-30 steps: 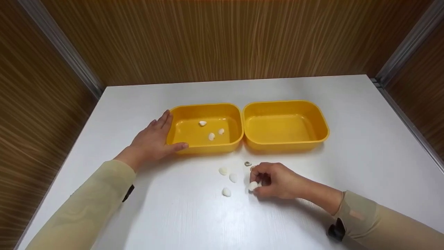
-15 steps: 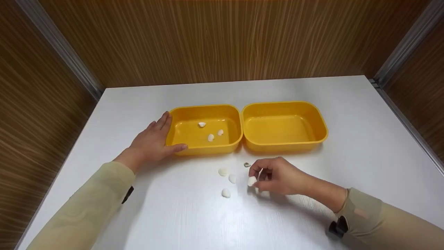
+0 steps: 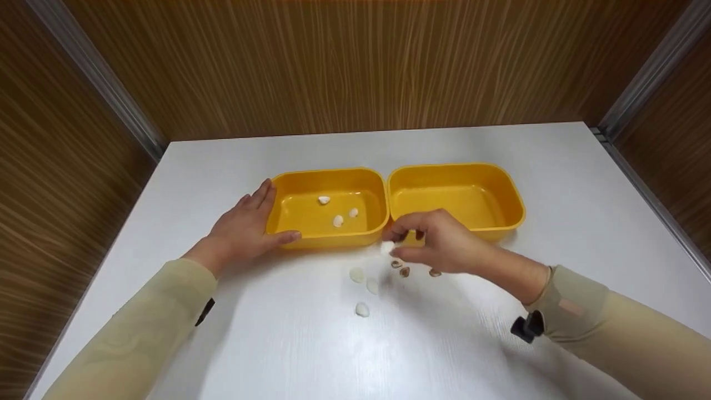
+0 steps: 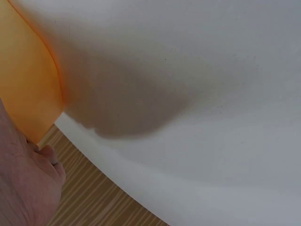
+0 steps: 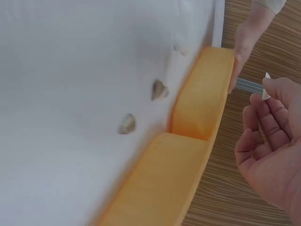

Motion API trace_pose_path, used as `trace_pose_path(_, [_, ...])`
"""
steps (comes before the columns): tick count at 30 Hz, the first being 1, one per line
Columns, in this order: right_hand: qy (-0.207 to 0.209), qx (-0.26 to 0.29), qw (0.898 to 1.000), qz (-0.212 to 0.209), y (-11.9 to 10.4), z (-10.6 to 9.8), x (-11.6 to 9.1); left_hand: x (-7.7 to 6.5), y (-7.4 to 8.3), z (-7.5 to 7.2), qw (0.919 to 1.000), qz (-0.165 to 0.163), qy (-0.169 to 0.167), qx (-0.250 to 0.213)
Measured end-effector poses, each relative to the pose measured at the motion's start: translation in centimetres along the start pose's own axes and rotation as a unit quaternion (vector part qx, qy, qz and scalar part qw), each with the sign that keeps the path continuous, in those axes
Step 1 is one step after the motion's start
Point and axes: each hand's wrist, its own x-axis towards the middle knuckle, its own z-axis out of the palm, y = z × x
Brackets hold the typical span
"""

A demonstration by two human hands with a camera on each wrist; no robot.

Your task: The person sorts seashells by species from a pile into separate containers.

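1. Behind the white table (image 3: 289,355), a wood-grain panel (image 3: 355,66) was seen, with metal strips (image 3: 105,83) fitted at both corners.

2. On the table, a yellow left box (image 3: 333,240) and a yellow right box (image 3: 461,178) were set side by side, rims touching. A broad shadow (image 4: 131,103) was cast beside the left box in the left wrist view.

3. Inside the left box, three white shells (image 3: 338,221) were spread apart on its floor.

4. On the tabletop before the left box, three pale shells (image 3: 362,309) were scattered; near the right box, three brown shells (image 3: 405,272) were seen just below the right hand (image 3: 441,244).

5. Between thumb and finger of the right hand, a single white shell (image 3: 387,248) was pinched above the table, near where the boxes met.

6. Against the outer end of the left box, the left hand (image 3: 244,222) was rested, fingers straight and its thumb laid over the front rim.

7. Part of the right box was blocked from the head view by the right hand; in the right wrist view, both box interiors were hidden by their walls.
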Motion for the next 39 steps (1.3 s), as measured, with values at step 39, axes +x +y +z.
trace_pose_path(39, [0.084, 0.064, 0.989, 0.107, 1.1, 4.0, 13.1, 0.0, 0.2, -0.3, 0.9999, 0.006, 0.007, -0.003])
